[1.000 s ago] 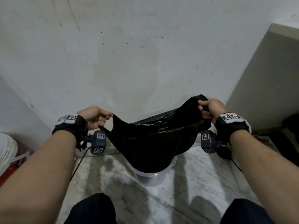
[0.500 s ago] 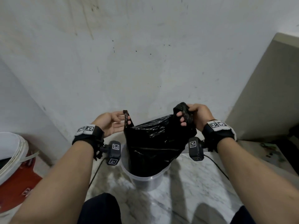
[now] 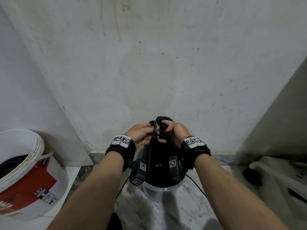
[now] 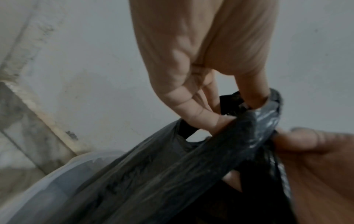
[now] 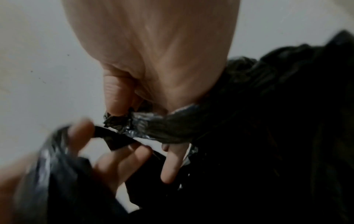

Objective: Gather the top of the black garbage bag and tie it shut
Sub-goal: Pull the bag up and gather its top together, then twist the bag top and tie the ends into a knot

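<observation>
A black garbage bag (image 3: 157,165) stands in a small clear plastic bin (image 3: 163,190) on the marble floor, against the wall. Its top is drawn into two bunched ends that meet above the bin. My left hand (image 3: 141,132) pinches one twisted strap (image 4: 247,136) between thumb and fingers. My right hand (image 3: 172,131) grips the other bunched end (image 5: 168,128) with thumb and curled fingers. The two hands touch over the bag's neck, and much of the bag below them is hidden by my wrists and the wrist cameras.
A white and red bucket (image 3: 25,178) stands at the left by the wall. The grey-white wall (image 3: 149,72) is close behind the bin. A beige panel (image 3: 282,122) and dark clutter (image 3: 252,176) fill the right corner. Marble floor (image 3: 166,211) lies in front.
Both hands have come together from wide apart, drawing the bag's open top into a narrow neck. The head view has shifted, bringing the bucket further in.
</observation>
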{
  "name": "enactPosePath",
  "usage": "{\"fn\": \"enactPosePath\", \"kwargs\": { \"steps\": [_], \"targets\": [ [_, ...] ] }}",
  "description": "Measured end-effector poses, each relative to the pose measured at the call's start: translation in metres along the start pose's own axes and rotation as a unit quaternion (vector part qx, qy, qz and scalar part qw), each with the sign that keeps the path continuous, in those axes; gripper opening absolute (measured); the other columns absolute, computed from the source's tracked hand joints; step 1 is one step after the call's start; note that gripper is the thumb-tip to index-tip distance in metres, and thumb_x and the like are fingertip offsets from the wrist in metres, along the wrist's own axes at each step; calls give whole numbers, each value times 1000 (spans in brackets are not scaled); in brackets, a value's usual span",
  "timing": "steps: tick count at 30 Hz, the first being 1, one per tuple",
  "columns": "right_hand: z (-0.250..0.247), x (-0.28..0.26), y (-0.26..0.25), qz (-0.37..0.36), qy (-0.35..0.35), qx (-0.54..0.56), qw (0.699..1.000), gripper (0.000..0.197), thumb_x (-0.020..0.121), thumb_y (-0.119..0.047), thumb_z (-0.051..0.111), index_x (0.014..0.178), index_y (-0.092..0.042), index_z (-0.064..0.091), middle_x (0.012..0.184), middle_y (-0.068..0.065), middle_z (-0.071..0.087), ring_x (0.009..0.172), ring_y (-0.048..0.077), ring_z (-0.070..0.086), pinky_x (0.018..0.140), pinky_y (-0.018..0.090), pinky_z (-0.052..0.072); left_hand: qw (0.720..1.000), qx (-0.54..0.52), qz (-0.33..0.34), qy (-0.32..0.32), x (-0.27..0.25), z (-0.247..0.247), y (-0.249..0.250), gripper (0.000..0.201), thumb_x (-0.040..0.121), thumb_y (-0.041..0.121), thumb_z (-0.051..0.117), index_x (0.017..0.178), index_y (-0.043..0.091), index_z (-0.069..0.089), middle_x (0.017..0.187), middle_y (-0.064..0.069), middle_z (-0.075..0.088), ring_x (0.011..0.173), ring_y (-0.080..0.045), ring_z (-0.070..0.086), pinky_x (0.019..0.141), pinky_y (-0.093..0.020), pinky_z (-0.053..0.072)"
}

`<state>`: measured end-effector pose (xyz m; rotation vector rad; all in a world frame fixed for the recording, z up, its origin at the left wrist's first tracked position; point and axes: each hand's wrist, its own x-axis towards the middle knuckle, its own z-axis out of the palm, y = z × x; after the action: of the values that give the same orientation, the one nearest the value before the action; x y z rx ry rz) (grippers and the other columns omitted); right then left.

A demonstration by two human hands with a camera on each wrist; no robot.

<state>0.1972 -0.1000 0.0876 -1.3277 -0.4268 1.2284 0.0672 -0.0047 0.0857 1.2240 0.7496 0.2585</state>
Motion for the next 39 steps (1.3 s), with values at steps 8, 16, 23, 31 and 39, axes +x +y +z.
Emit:
{"fn": "enactPosePath", "kwargs": {
  "steps": [8,16,23,31,39],
  "targets": [
    [-9,11,35,-33,22,119,992,60,51,3,33,103,0,63,98,20,63,68,33,58,55,34,50,994,109,-30,-11,21,16,-15,7,81,13,68,74,10,68,69,-11,58,50,-15,56,48,-26,51],
    [-25,35,29,-92,59,-50,993,37,70,26,40,76,-4,61,49,-1,65,45,11,61,47,20,48,985,158,-52,-43,38,19,-7,26,43,24,66,64,12,73,79,-16,60,77,-31,51,74,-40,38],
    [-9,51,26,-139,-22,-135,981,15,60,3,63,74,0,68,62,15,68,65,27,62,75,40,50,982,149,-60,-98,33,0,8,13,54,15,48,46,10,56,57,-9,45,58,-23,39,57,-32,26],
    [9,46,22,-113,-94,-171,974,27,59,14,54,82,3,59,74,16,65,80,34,62,84,51,47,982,91,-83,-143,32,-11,3,14,48,13,44,35,6,45,42,-9,39,46,-21,38,54,-29,32],
    [-18,26,7,-21,-67,-262,962,21,56,-12,73,72,1,69,70,12,66,66,23,60,74,36,47,976,171,-93,-101,32,-25,2,10,64,21,58,68,15,64,60,7,62,57,-9,52,58,-24,41]
  ]
}}
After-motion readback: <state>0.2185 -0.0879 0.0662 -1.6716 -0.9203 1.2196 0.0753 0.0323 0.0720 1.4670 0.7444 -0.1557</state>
